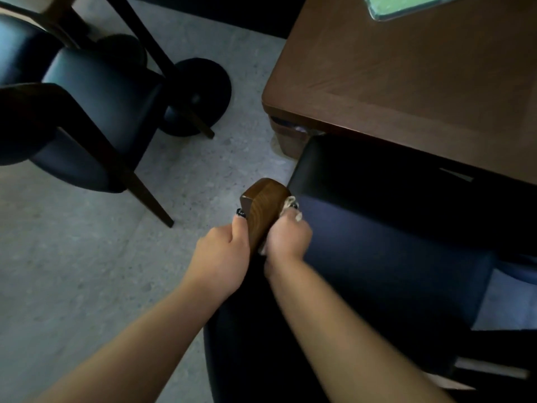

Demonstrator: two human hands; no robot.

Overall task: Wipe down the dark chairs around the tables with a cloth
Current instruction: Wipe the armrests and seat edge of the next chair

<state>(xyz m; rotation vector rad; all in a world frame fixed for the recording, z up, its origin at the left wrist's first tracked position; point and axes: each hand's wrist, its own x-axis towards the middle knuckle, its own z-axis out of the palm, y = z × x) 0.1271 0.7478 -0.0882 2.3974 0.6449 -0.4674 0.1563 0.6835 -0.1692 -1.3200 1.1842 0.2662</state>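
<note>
A dark padded chair (377,245) stands below me, its seat pushed partly under a brown table. The brown wooden end of its armrest (263,202) juts up at its left side. My left hand (222,254) grips the left face of that wooden armrest. My right hand (286,241) presses a pale cloth (292,205) against the armrest's right face; only bits of the cloth show above and below the fingers.
A brown wooden table (406,82) fills the upper right, with a greenish item (401,5) at its far edge. A second dark chair (96,112) stands at the left on slanted wooden legs, beside a round black table base (200,94). Grey speckled floor (72,271) lies between.
</note>
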